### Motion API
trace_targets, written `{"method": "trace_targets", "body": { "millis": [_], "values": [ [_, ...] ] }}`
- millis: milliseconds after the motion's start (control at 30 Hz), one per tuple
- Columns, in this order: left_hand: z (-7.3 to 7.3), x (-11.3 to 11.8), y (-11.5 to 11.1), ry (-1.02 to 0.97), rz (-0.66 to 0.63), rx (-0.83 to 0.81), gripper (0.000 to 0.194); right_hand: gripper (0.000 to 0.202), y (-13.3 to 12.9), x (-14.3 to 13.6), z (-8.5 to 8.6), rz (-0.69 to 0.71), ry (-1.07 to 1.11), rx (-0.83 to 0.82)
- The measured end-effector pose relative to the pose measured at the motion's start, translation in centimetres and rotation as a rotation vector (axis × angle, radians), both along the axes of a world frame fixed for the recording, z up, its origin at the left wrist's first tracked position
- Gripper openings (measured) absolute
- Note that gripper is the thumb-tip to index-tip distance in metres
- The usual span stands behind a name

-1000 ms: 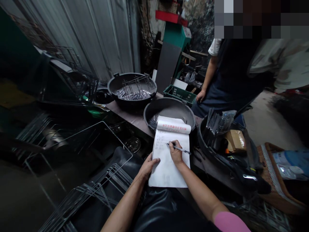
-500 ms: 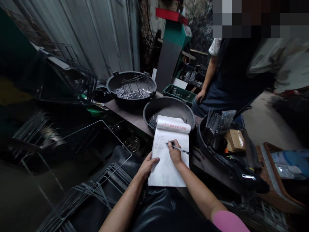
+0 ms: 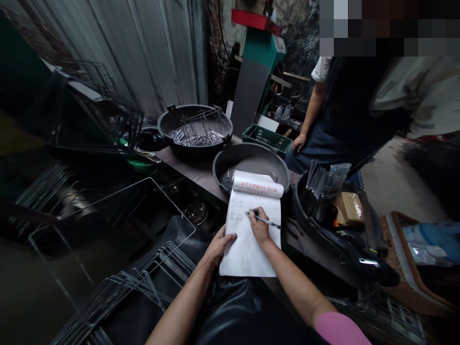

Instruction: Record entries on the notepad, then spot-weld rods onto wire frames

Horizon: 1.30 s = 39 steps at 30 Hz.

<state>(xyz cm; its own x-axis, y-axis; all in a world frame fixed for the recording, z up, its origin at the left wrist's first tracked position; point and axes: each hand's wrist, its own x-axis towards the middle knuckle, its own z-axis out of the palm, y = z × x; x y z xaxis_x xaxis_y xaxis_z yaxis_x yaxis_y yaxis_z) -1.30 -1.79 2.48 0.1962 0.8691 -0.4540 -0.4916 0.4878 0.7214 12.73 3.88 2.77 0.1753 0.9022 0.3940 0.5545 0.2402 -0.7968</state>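
A white notepad (image 3: 247,249) rests over my lap, its top sheet rolled back to show red printed characters. Rows of handwriting stand on the upper part of the page. My left hand (image 3: 218,243) grips the pad's left edge, thumb on top and the other fingers hidden beneath. In my right hand (image 3: 260,228) is a pen (image 3: 268,222), pinched with its tip at the page near the written lines. Just beyond the pad stands a round dark pan (image 3: 251,155) with thin metal pieces in it.
Another pan (image 3: 168,124) holds shiny metal pieces and a wire rack. Bent wire frames (image 3: 143,275) lie at my left. On the right are a black tub (image 3: 304,213) with rods and a box, and a wicker basket (image 3: 398,258). A person (image 3: 345,110) stands beyond a green crate (image 3: 266,136).
Almost nothing differs. The view has shifted very slightly; both hands, the pad and the pen keep nearly the same places.
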Motion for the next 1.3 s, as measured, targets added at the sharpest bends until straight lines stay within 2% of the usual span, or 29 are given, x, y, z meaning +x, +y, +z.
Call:
{"method": "trace_targets", "body": {
  "millis": [200,567,967,1300],
  "values": [
    [-0.14,-0.04,0.0,0.005,-0.001,0.022,0.058,0.018,-0.08,0.08,0.1,0.012,0.003,-0.008],
    [0.74,-0.01,-0.05,0.019,-0.006,0.016,0.056,0.018,-0.04,0.08,-0.42,0.001,0.035,-0.026],
    [0.12,-0.02,-0.02,0.007,0.006,0.008,0.059,0.02,-0.02,-0.02,-0.69,-0.008,0.077,-0.021],
    [0.16,-0.03,0.0,0.004,-0.001,0.01,0.06,0.021,0.01,0.03,-0.64,-0.002,0.073,-0.022]
  ]
}}
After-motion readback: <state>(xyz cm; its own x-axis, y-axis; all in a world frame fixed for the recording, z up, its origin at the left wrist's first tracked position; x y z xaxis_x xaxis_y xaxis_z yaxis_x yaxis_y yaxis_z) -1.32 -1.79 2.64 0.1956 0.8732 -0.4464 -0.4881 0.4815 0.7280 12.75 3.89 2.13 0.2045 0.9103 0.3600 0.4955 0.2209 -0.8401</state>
